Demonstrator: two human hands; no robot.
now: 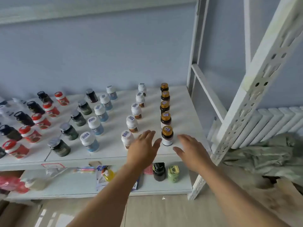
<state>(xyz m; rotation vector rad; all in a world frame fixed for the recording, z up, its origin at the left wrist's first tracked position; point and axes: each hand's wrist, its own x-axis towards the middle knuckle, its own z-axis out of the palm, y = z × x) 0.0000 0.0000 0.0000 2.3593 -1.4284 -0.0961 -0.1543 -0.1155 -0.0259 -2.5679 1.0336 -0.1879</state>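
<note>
A pale blue wall point(98, 54) backs a white metal rack, and its upper shelf point(111, 153) carries small bottles and jars standing upright in rows that run from front to back. At the far right of that shelf stands a row of five brown bottles with gold caps, and the front brown bottle point(167, 135) is the one nearest the shelf's front edge, with a white label low on its body. Both hands are stretched out over the front of the shelf, one on each side of this bottle. The left hand point(142, 149) is spread with straight fingers just left of it, holding nothing, and it covers the lower corner of the nearest white-capped bottle point(127, 138). The right hand point(191, 151) lies open just right of the bottle, fingers straight and thumb out, also holding nothing. Neither hand plainly touches the bottle. Further left come rows of blue-labelled bottles point(89, 141), dark green jars point(59, 147) with silver lids, red jars point(15, 149) and black-capped bottles point(9, 131). On the lower shelf point(73, 185), below the wrists, stand a black bottle point(159, 172) and a light green jar point(173, 173) side by side, with a yellow bottle point(109, 174) further left. To the right of the rack's perforated post point(255, 89) a white radiator point(270, 122) lines the wall, and a crumpled green cloth point(262, 154) lies in front of it
</note>
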